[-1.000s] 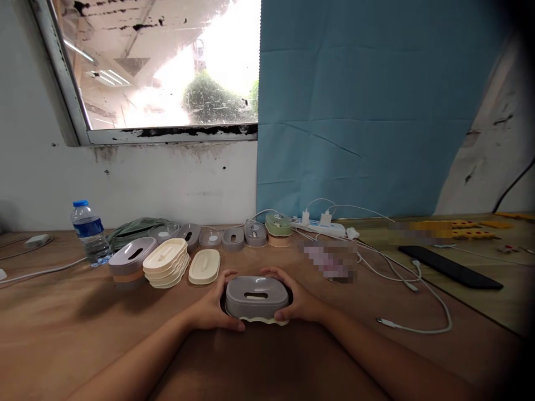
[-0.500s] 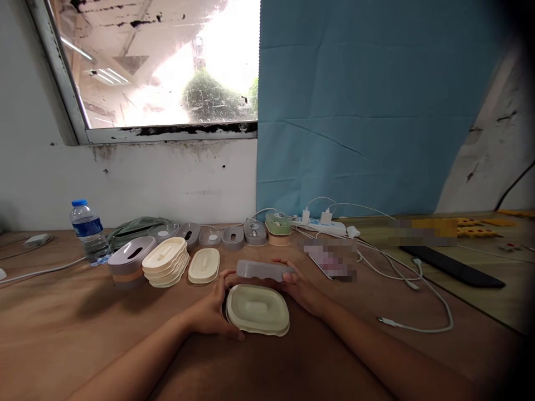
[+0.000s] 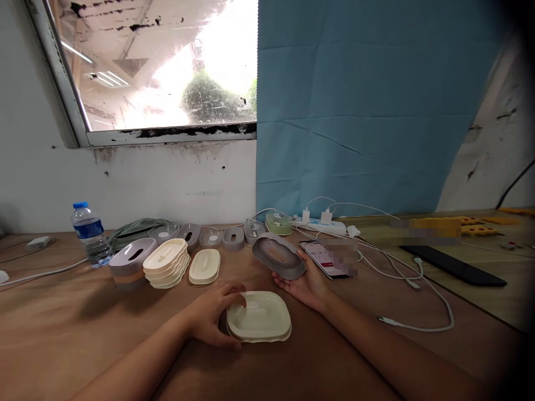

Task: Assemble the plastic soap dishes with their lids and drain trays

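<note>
A pale cream oval plastic lid (image 3: 259,318) with a raised middle lies on the table in front of me. My left hand (image 3: 212,314) curves around its left end, thumb at the front edge and fingers apart over the back corner; a gap shows between palm and lid. To the right and farther back, my right hand (image 3: 307,281) holds a grey oval plastic cover (image 3: 279,256) with a slot-shaped opening. The cover is tilted so its hollow inside faces me. My right fingers are partly hidden behind and under it.
A stack of cream lids (image 3: 166,264) and a single cream lid (image 3: 204,266) stand to the left, beside a lilac box (image 3: 132,259). Several grey boxes line the back. A water bottle (image 3: 90,234), a phone (image 3: 321,259) and white cables (image 3: 443,301) lie around.
My right hand has turned the grey cover over and moved it back and right, away from the cream lid. My left hand has loosened beside the lid, its fingers now over the lid's edge.
</note>
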`<state>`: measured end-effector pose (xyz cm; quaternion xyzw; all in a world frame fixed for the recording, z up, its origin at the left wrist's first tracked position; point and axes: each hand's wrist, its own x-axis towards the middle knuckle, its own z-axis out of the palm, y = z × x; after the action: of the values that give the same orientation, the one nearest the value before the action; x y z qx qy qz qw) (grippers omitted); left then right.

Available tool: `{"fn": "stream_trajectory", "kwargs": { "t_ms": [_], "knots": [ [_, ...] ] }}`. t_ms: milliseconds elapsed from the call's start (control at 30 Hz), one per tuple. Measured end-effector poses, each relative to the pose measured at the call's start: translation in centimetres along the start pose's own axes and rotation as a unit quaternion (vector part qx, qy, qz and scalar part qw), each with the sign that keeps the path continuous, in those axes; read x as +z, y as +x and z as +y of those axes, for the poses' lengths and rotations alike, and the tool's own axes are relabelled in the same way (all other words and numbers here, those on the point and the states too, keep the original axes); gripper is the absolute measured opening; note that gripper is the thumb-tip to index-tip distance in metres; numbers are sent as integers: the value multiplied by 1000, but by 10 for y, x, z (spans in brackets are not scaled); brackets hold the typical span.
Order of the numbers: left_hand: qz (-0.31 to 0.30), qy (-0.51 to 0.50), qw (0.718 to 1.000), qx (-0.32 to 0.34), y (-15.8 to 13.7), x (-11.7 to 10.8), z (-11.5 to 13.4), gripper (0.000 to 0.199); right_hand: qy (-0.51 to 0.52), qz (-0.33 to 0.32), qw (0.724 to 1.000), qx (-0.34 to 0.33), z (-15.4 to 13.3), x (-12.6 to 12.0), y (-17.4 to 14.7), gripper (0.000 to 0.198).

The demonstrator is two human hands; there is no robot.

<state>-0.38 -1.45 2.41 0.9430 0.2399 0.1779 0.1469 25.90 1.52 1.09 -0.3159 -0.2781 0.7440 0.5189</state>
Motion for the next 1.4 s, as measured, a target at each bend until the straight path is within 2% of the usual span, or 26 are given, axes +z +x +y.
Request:
{"fn": "stream_trajectory", "kwargs": {
  "t_ms": [200,400,567,700,800,900,1000,1100,1200,1400],
  "knots": [
    [9,40,994,96,-2,-4,-3,23,5,9,1000,8,-2,-2,1,48],
    [-10,25,993,115,-2,-1,-2,22,29,22,999,19,-2,0,0,48],
    [64,23,996,53,-1,8,4,15,31,23,999,10,-2,1,0,46],
    [134,39,989,56,-1,14,2,10,32,17,999,9,-2,0,0,46],
    [211,49,975,39,-2,12,-7,7,47,8,999,12,-2,-1,0,46],
    [270,67,960,-35,-6,6,-24,8,62,7,998,15,-2,-2,1,46],
    [287,81,946,-126,-10,-2,-47,13,63,16,998,14,-2,-1,1,45],
    [279,92,939,-177,-13,-7,-65,18,58,23,998,7,-1,-1,1,44],
    [257,102,942,-192,-14,-8,-74,19,58,24,998,6,-1,-2,1,43],
    [246,99,945,-191,-12,-6,-76,15,59,22,998,5,-1,-2,2,42]
  ]
}}
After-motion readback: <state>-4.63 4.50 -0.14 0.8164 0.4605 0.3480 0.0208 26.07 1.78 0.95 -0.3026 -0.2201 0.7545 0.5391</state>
